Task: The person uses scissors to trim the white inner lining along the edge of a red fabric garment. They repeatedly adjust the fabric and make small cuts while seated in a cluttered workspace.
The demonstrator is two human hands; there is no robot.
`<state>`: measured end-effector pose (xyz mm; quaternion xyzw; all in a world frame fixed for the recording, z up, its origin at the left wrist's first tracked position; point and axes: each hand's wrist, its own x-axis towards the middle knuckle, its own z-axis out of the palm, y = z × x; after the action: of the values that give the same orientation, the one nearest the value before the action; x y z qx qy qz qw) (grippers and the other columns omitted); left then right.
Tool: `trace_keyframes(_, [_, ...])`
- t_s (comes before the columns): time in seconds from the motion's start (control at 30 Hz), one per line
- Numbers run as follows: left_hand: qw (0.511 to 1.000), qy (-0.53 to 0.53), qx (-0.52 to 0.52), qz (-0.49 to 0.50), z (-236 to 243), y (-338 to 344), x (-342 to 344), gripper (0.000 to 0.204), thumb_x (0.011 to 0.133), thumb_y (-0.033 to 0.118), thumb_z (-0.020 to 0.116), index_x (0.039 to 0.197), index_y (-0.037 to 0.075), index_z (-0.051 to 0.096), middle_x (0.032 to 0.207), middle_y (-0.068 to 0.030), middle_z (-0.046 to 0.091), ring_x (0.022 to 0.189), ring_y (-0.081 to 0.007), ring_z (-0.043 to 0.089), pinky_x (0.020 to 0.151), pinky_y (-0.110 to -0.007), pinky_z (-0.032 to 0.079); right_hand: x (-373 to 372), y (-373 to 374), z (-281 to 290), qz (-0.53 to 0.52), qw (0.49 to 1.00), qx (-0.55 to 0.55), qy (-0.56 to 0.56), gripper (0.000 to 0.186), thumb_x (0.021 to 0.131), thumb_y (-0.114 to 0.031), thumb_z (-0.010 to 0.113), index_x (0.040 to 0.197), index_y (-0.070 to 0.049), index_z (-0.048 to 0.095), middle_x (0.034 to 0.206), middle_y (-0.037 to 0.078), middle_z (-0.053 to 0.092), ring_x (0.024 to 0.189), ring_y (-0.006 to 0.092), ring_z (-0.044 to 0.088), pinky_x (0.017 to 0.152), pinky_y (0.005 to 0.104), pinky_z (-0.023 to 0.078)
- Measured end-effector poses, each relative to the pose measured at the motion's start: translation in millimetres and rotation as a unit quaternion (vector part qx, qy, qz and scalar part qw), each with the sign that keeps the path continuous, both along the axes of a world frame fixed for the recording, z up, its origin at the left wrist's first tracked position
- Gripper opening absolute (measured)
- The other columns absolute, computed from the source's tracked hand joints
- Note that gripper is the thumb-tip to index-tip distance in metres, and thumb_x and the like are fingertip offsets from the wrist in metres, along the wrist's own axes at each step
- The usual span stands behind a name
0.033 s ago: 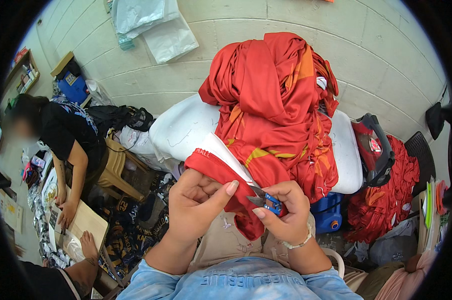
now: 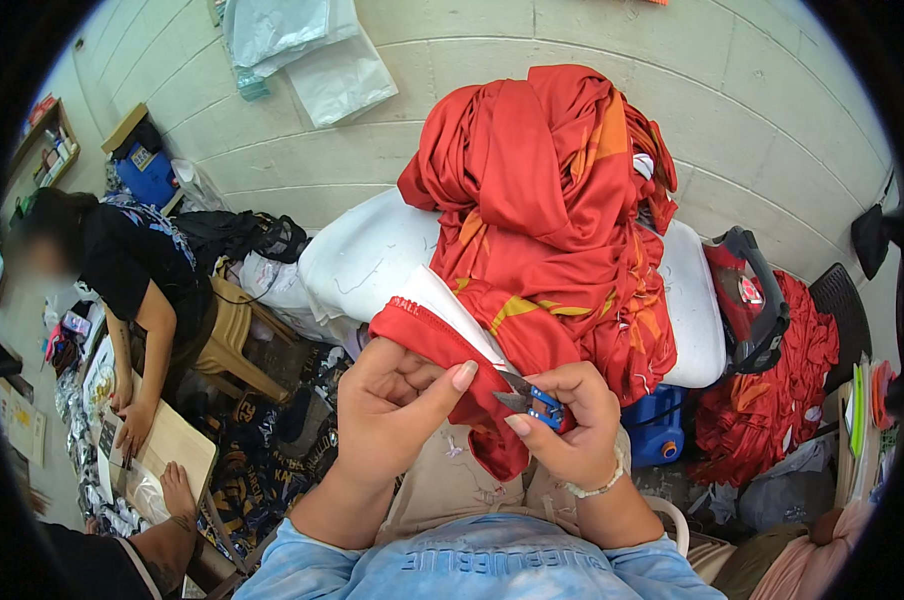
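My left hand point(image 2: 390, 412) is closed on the edge of a red garment point(image 2: 434, 342), its thumb and fingers pinching the band. The garment's white inner side and pale stitching face up. In my right hand point(image 2: 584, 420) are small blue-handled thread snips point(image 2: 542, 406), held between thumb and fingers. Their dark blades stand apart and point left at the garment's edge, near my left thumb; whether they touch the cloth I cannot tell. Beyond my hands, the garment runs up into a large heap of red clothes point(image 2: 532, 190) with orange and yellow patterns.
The heap rests on a white padded board point(image 2: 362, 260). A grey-black iron point(image 2: 747, 300) stands to its right, beside more red clothes point(image 2: 762, 390) and a blue container point(image 2: 655, 430). At left a co-worker point(image 2: 137, 270) sits on a beige plastic chair point(image 2: 234, 345); dark printed clothes point(image 2: 262, 450) lie below.
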<state>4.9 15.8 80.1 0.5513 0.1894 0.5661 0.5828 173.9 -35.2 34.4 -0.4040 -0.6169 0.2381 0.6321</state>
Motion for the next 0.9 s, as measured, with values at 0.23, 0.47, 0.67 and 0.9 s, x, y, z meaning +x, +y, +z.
trace_keyframes(0.23, [1.0,0.004,0.0,-0.018,0,5,1,0.03,0.085,-0.01,0.058,0.113,-0.009,0.049,0.106,-0.0176,0.063,0.096,-0.0184,0.063,0.083,-0.028,0.05,4,5,2,-0.018,0.999,0.023,-0.041,0.033,0.073,-0.009,0.078,0.097,0.001,0.057,0.081,0.004,0.064,0.067,0.005,0.056,0.06,0.019,0.044])
trace_keyframes(0.47, [0.998,-0.002,-0.029,-0.048,0,1,3,0.029,0.085,-0.009,0.059,0.112,-0.008,0.048,0.103,-0.0166,0.064,0.093,-0.0171,0.064,0.078,-0.027,0.051,1,11,9,-0.036,0.994,0.096,-0.037,0.034,0.071,-0.01,0.081,0.095,0.0,0.06,0.079,0.009,0.065,0.063,0.0102,0.061,0.057,0.0217,0.047])
trace_keyframes(0.67, [0.999,0.012,-0.027,-0.039,0,-1,3,0.028,0.085,-0.009,0.059,0.11,-0.008,0.048,0.101,-0.0167,0.064,0.092,-0.0164,0.064,0.077,-0.026,0.051,2,13,13,-0.053,0.989,0.11,-0.078,0.033,0.07,-0.012,0.082,0.093,0.0,0.06,0.078,0.01,0.064,0.062,0.0137,0.063,0.056,0.0234,0.048])
trace_keyframes(0.9, [0.999,0.027,-0.025,-0.014,-1,-3,4,0.022,0.084,-0.009,0.06,0.104,-0.008,0.051,0.097,-0.0145,0.065,0.089,-0.0146,0.064,0.073,-0.024,0.05,3,11,11,-0.048,0.993,0.074,-0.083,0.03,0.073,-0.012,0.079,0.094,0.0,0.062,0.083,0.006,0.065,0.07,0.0098,0.062,0.063,0.0218,0.047])
